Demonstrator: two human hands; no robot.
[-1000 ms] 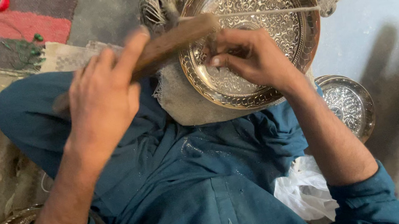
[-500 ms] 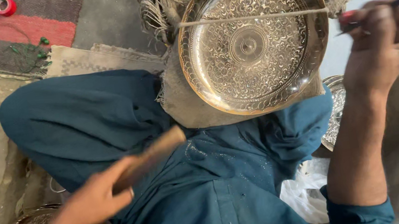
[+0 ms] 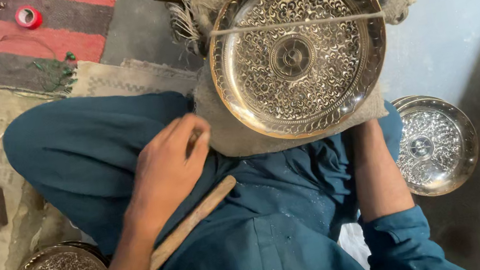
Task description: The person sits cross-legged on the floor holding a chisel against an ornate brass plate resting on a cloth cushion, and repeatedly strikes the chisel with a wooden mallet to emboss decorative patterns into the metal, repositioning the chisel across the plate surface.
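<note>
Hands drawn back from the engraved brass plate (image 3: 297, 49), which rests on burlap (image 3: 233, 133) over the lap.

Nearest, the wooden stick (image 3: 192, 221) now lies loose across the teal shirt instead of in a grip. The left hand (image 3: 166, 172) has risen above it, fingers curled on something small, perhaps a tool. The right forearm, lifted a moment ago, has dropped beside the plate; its hand hides under the burlap, so its grip cannot be told. Farther out, the plate sits string-tied, untouched.
</note>
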